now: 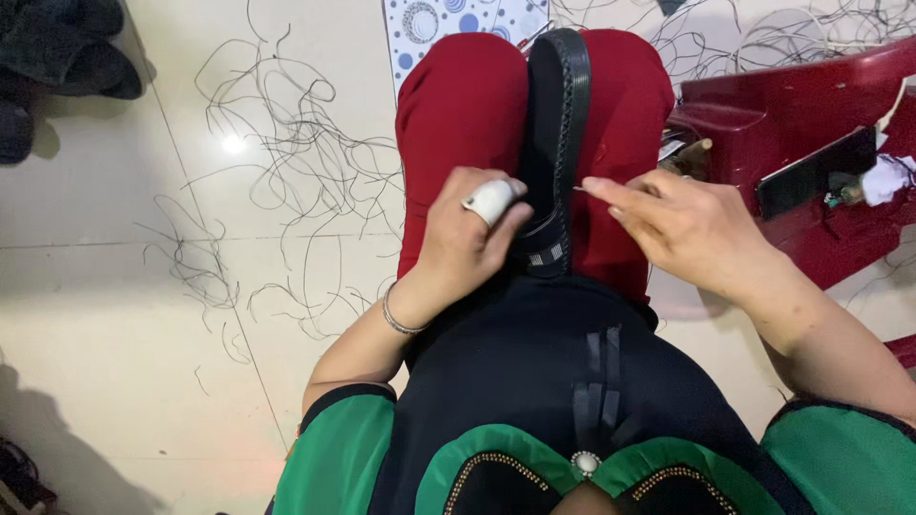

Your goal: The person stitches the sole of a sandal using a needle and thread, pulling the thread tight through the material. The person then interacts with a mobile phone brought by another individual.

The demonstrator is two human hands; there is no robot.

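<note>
Dark bundle: one heap of black cloth or footwear lies on the floor at the upper left corner; what it is exactly cannot be told.
Loose threads: many thin black strands lie scattered over the pale tiled floor, too many and too tangled to count; more lie at the upper right.
Patterned sheet: one white sheet with blue circles lies on the floor beyond the knees.
Knees: two, in red cloth, pressed side by side.
Left hand: one left hand, curled around the near end of the shoe, with a white wrap on one finger and a thin metal bangle at the wrist.
Shoe: one black shoe, clamped upright on its edge between the two knees, its length running away from the person.
Shoe looks: black upper, a dark sole rim with a row of stitch marks along its edge, and a small striped patch near the near end.
Right hand: one right hand, fingers pressed together in a pinch at the shoe's right edge; a thin pale point shows at the fingertips, too small to tell what it is.
Stool: one dark red plastic stool stands just right of the right knee, with one flat black item and crumpled white paper on it.
</note>
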